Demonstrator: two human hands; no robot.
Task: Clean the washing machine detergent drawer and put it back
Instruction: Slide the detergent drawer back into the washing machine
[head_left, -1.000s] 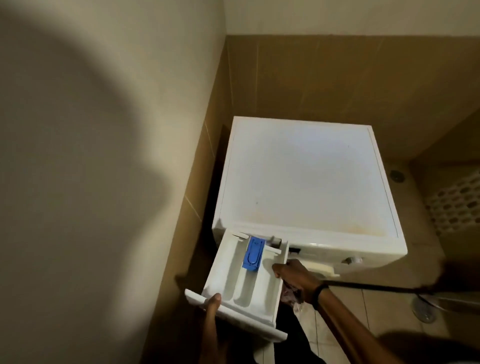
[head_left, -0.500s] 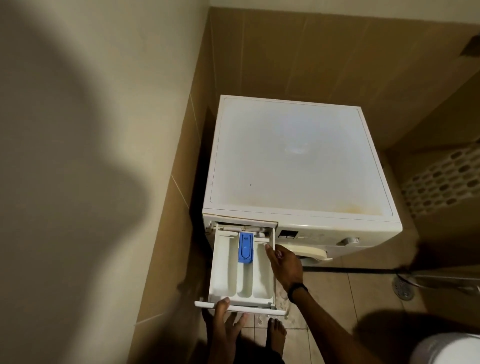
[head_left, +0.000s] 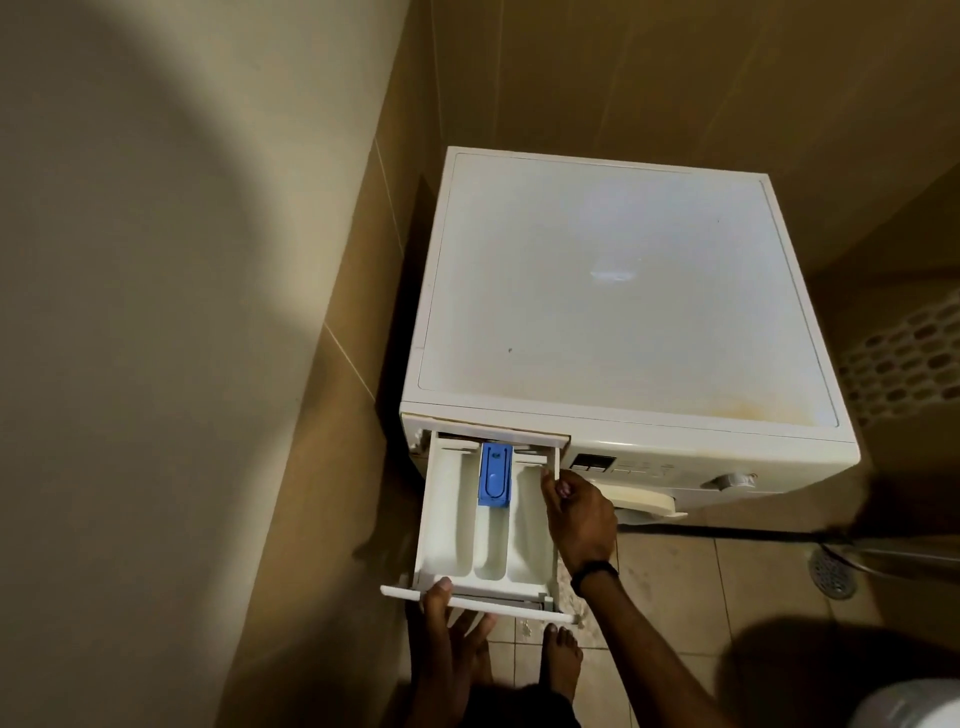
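The white detergent drawer (head_left: 467, 525) sticks out of the slot at the top left of the white washing machine (head_left: 613, 291), its back end inside the opening. A blue insert (head_left: 495, 481) sits in its middle compartment near the back. My left hand (head_left: 449, 631) holds the drawer's front panel from below, thumb on top of the panel. My right hand (head_left: 576, 514) grips the drawer's right side wall, fingers curled over the rim.
A tiled wall stands close on the left of the machine. The machine's dial (head_left: 727, 480) and door lie right of the drawer. A floor drain (head_left: 834, 571) and a dark hose lie on the tiled floor at the right. My bare foot (head_left: 561, 660) is under the drawer.
The drawer went from tilted and skewed to straight in line with the slot, its back end now in the opening. My right hand shifted along the right wall toward the back.
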